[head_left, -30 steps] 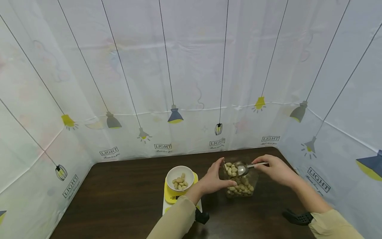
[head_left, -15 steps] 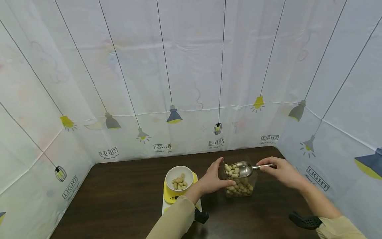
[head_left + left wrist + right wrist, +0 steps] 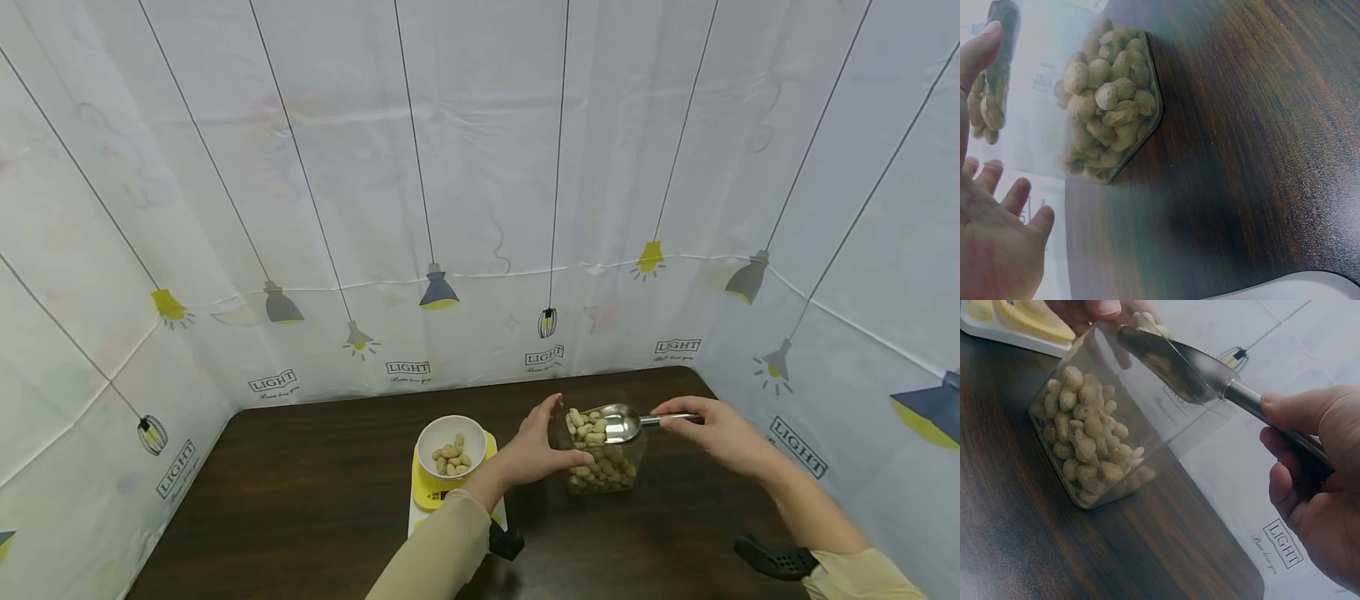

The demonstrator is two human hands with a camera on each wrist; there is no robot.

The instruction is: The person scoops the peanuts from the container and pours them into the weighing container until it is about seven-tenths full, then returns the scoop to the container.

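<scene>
A metal scoop loaded with unshelled peanuts is held over the mouth of a clear square container. My right hand pinches its handle between thumb and fingers, as the right wrist view also shows. More peanuts fill the lower part of the container, which stands on the table. My left hand holds the container at its left upper edge, thumb on the near wall, fingers round behind. Through the clear wall in the right wrist view, some left fingertips show.
Left of the container, a white bowl with several peanuts sits on a yellow and white kitchen scale, partly hidden by my left forearm. The dark wooden table meets a lamp-printed curtain behind and at both sides.
The scoop has come up out of the peanuts and moved slightly right, now showing a load. My right hand moved right with it. The left hand and container stayed in place.
</scene>
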